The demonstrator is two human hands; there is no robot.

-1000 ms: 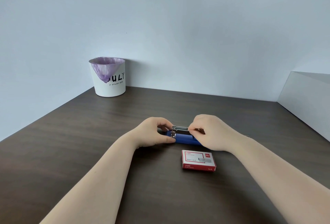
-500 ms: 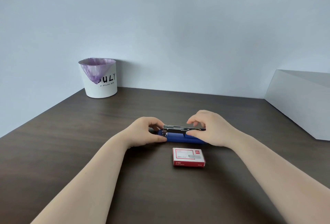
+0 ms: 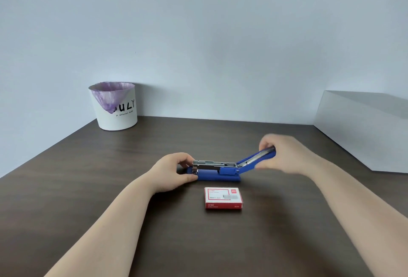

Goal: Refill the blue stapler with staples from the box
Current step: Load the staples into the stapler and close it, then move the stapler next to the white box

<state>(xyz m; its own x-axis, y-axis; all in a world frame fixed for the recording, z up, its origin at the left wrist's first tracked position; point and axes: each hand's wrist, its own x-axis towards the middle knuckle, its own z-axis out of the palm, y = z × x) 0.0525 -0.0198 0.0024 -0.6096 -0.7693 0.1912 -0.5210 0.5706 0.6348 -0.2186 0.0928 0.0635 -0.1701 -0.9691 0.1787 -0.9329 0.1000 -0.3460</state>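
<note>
The blue stapler [image 3: 217,175] lies on the dark wooden table [image 3: 88,188], its base flat and its metal staple channel bare on top. Its blue top cover [image 3: 254,160] is swung back to the right, tilted upward. My left hand [image 3: 174,172] pinches the stapler's front end and holds the base down. My right hand [image 3: 284,155] grips the far end of the raised cover. The red and white box of staples [image 3: 223,197] lies closed just in front of the stapler, apart from both hands.
A white bin [image 3: 116,106] with a purple liner stands at the back left against the wall. A pale grey box-like block [image 3: 362,131] sits at the right edge of the table.
My right hand has swung the blue cover open, up and over to the right, baring the metal channel. My left hand stays on the front end. The view has shifted slightly.
</note>
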